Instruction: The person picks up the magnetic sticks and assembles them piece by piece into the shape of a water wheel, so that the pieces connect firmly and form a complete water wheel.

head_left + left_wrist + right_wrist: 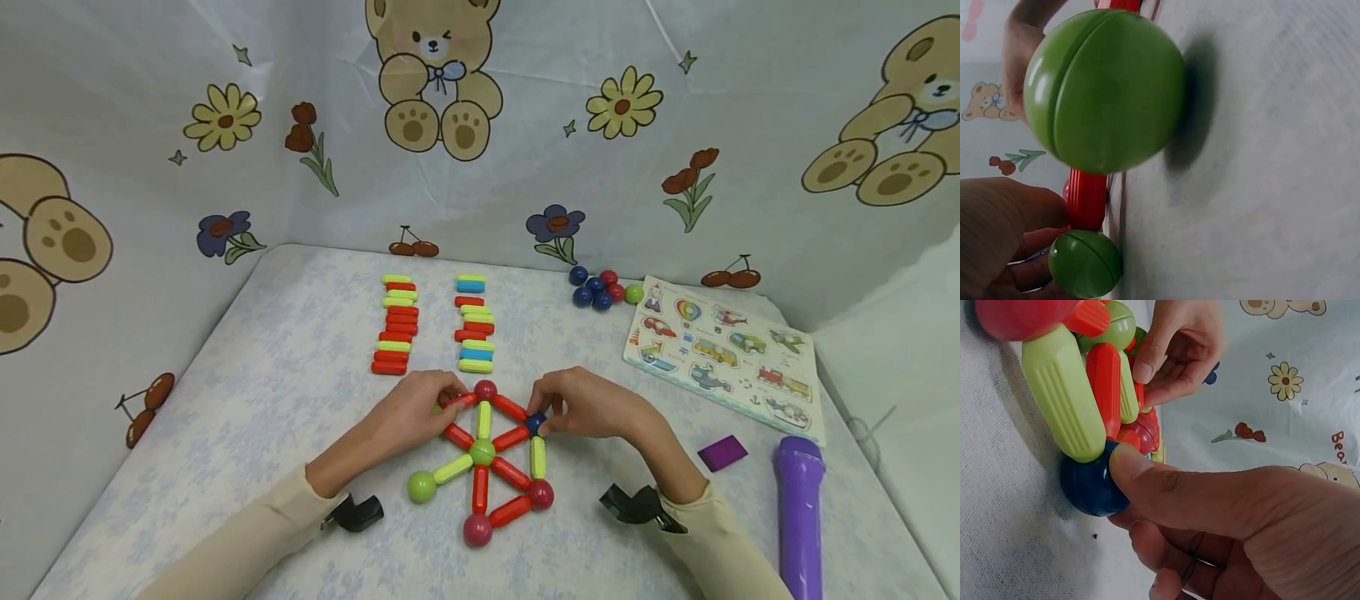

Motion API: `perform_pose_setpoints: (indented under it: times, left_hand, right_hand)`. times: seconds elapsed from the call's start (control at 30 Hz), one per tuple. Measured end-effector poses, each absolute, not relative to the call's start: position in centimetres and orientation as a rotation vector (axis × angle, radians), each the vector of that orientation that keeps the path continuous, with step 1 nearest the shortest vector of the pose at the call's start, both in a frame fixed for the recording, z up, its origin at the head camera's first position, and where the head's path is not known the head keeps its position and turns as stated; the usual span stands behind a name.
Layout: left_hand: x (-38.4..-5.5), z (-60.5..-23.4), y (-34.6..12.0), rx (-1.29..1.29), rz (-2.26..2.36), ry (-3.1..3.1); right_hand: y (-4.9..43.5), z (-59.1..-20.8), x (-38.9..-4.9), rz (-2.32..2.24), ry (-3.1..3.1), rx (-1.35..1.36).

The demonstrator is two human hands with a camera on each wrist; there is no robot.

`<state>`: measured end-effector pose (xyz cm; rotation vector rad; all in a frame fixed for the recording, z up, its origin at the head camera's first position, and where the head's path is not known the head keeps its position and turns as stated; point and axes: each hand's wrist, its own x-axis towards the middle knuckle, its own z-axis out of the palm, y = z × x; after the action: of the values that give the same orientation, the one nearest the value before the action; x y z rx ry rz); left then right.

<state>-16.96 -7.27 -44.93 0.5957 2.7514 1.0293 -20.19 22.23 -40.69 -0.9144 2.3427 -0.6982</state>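
A flat wheel of magnetic sticks and balls lies on the table, spreading from a green centre ball point(482, 452). My left hand point(414, 408) pinches a red stick point(465, 401) at the upper left, beside the top red ball point(485, 390). Under those fingers a green ball point(1085, 265) shows in the left wrist view; the head view mostly hides it. With thumb and finger my right hand point(592, 404) grips a dark blue ball point(1088, 486) at the upper right, where red and yellow-green sticks meet. Another green ball point(422, 487) ends a yellow-green stick point(453, 469) at the lower left.
Behind the wheel lie two columns of loose sticks point(402, 317), red, yellow-green and blue. Several loose balls point(595, 284) sit at the back right, touching a picture board point(720, 358). A purple block point(722, 452) and a purple microphone-shaped thing point(800, 517) lie on the right.
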Motion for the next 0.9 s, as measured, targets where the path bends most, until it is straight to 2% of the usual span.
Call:
perform_pose_setpoints:
  times: [0.2,0.37,0.53,0.9]
  left_hand:
    - [-17.3,-44.7,-7.1,0.64,0.944,2.771]
    - [-17.5,-44.6,-7.3,0.734,0.863,2.813]
    - [-17.7,-44.1,-8.5,0.703,0.894,2.861]
    - [-17.7,-44.3,-14.9,0.49,0.688,3.111]
  right_hand:
    - [21.7,-40.9,-20.0,-0.721,2.386,-0.931]
    - [20.3,-42.1,-19.8,-0.75,2.483,-1.069]
    - [19.6,-43.2,-19.6,-0.687,2.552,-1.151]
    - [19.5,-43.0,-19.6,-0.685,2.736,-0.943]
